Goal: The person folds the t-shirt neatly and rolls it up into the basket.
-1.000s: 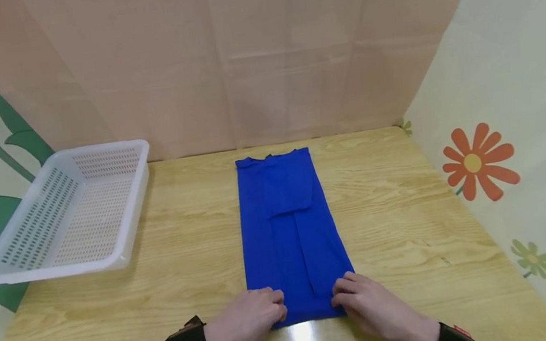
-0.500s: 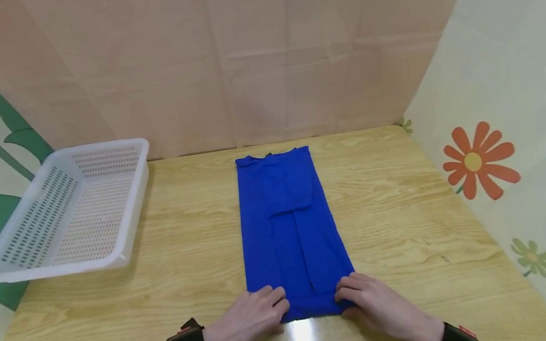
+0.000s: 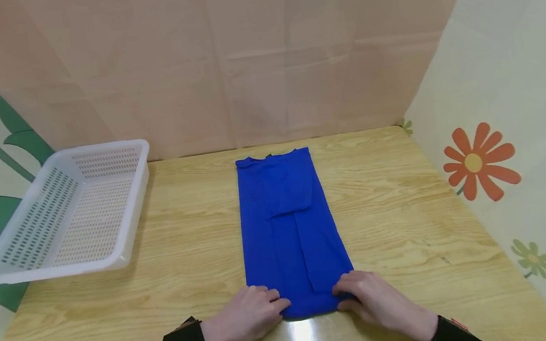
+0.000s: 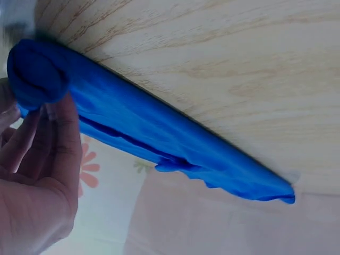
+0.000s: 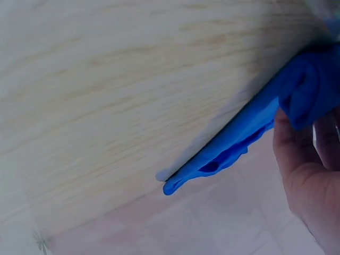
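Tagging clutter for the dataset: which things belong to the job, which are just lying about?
In the job:
folded blue garment
left hand and right hand, gripping its near end
wood-grain table beneath

Lying about, apparently:
white perforated plastic basket, untouched
flower-print backdrop

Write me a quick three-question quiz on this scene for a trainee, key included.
1. True or false: in the head view, the white basket is left of the blue cloth.
2. In the left wrist view, the end of the blue cloth at the hand looks:
a) torn
b) rolled
c) knotted
3. Fill in the blank: the left hand and right hand hold the ____ (near/far) end of the blue cloth, as the person sees it.

Key: 1. True. 2. b. 3. near.
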Available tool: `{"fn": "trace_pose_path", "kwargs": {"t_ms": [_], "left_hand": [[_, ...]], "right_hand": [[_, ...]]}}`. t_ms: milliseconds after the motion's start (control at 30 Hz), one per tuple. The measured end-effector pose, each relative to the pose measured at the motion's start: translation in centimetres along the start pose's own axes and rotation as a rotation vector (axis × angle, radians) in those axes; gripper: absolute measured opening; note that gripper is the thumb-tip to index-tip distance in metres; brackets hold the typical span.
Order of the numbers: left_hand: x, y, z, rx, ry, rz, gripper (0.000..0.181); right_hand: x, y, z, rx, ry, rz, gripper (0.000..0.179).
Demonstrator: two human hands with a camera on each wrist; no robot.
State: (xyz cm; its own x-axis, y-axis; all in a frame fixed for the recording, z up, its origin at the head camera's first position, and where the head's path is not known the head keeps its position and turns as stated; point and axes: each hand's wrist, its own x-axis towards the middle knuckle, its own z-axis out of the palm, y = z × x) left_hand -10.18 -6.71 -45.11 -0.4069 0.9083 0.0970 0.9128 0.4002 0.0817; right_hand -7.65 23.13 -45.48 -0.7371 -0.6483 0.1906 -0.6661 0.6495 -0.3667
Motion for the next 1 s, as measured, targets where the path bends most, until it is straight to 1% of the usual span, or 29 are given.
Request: {"fn": "trace_pose_path", "kwargs": {"t_ms": [67, 133, 333, 567, 767, 833, 867, 1000], "left_hand": [[0.0, -0.1, 0.0, -0.05, -0.022, -0.033, 0.02], [0.0, -0.2, 0.0, -0.08, -0.035, -0.061, 0.02], [0.0, -0.2, 0.0, -0.145, -0.034, -0.135, 0.019], [0.2, 0.0, 0.0, -0.192, -0.097, -0.231, 0.02], [0.4, 0.0, -0.1, -0.247, -0.126, -0.29, 0.019], [0.5, -0.1, -0.2, -0.292, -0.134, -0.313, 0.016], [0.5, -0.2, -0.2, -0.324, -0.127, -0.316, 0.014], [0.4, -1.1, -0.3, -0.485, -0.131, -0.348, 0.009]], "right_hand": [[0.2, 0.1, -0.2, 0.016, -0.026, 0.026, 0.014], [0.4, 0.2, -0.4, 0.025, -0.049, 0.045, 0.013], [1.0, 0.5, -0.6, 0.046, -0.096, 0.09, 0.01], [1.6, 1.1, -0.9, 0.153, -0.149, 0.146, 0.01], [2.0, 1.5, -1.2, 0.231, -0.222, 0.221, 0.008], [2.1, 1.6, -1.3, 0.254, -0.234, 0.236, 0.008], [2.1, 1.6, -1.3, 0.264, -0.236, 0.239, 0.008], [2.1, 1.6, -1.3, 0.274, -0.221, 0.224, 0.008]]}}
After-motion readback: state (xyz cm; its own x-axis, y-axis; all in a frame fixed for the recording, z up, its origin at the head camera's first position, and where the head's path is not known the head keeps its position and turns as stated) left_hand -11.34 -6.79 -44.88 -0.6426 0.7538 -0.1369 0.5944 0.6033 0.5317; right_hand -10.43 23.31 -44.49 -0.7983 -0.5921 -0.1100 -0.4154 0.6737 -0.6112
